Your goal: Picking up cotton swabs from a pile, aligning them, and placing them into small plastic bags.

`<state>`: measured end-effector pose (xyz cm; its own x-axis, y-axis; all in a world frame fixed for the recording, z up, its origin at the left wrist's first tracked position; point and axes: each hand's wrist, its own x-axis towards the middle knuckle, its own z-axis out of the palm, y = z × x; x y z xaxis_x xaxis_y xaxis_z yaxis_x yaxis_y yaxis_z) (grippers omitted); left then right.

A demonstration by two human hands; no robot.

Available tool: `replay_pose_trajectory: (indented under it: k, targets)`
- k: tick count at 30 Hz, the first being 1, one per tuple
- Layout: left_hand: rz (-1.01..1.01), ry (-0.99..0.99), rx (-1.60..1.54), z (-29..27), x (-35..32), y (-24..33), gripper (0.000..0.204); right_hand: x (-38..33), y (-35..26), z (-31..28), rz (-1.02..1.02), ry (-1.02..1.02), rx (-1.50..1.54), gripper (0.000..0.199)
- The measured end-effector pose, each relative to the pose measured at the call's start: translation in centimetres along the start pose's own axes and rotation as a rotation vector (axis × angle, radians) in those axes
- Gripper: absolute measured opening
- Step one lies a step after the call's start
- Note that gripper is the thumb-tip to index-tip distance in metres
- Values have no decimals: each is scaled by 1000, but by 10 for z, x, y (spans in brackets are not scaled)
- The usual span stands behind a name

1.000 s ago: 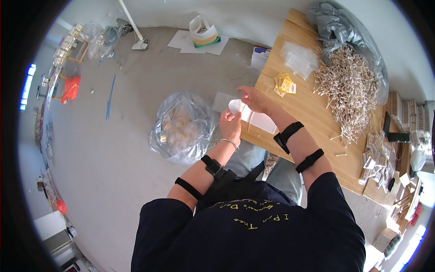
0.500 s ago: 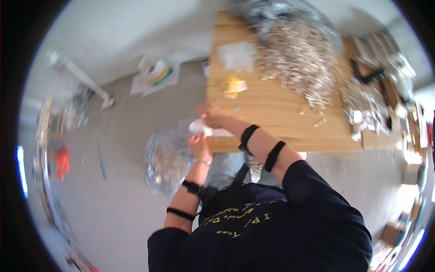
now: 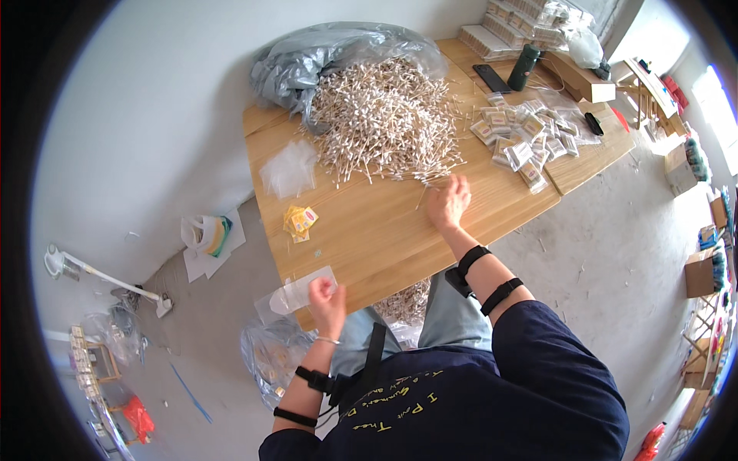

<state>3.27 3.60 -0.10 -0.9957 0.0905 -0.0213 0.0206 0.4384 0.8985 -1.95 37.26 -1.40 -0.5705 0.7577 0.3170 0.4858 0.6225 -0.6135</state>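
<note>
On the bench [image 3: 369, 230], left hand [image 3: 327, 300] pinches a clear plastic bag [image 3: 296, 292]; right hand [image 3: 448, 203], fingers spread, touches the cotton swab heap [image 3: 384, 115].

Fingertips of right hand [image 3: 448, 206] being hidden among edge of stick pile [image 3: 384, 115]; grasp not being shown. Lower part of clear bag [image 3: 296, 293] being covered by left hand [image 3: 328, 303]. Contents of floor bag [image 3: 270, 355] being blurred by plastic. Prints on small packets [image 3: 523, 142] being rendered too small. Far counter [image 3: 369, 230] corner being cut off by picture's rim.
</note>
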Motion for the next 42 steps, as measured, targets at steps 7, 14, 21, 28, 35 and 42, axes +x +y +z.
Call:
replay_pose_trajectory:
  k: [7, 14, 21, 28, 35, 42]
  targets:
    - [588, -176, 543, 95, 51, 62, 61, -39, -43, 34, -479, -218, 347, 45]
    - [586, -92, 590, 98, 73, 55, 56, 91, -26, 20, -223, -86, -2, 57]
    - [584, -94, 607, 101, 73, 52, 45, 93, -9, 34, -160, -223, 18, 56]
    - [578, -88, 578, 99, 75, 52, 36, 0, -43, 23, -359, -224, 130, 51]
    - [568, -78, 575, 94, 73, 53, 33, -29, -49, 4, -717, -302, 98, 44]
    - [553, -61, 447, 95, 74, 58, 33, 19, -24, -3, -661, -84, -94, 32]
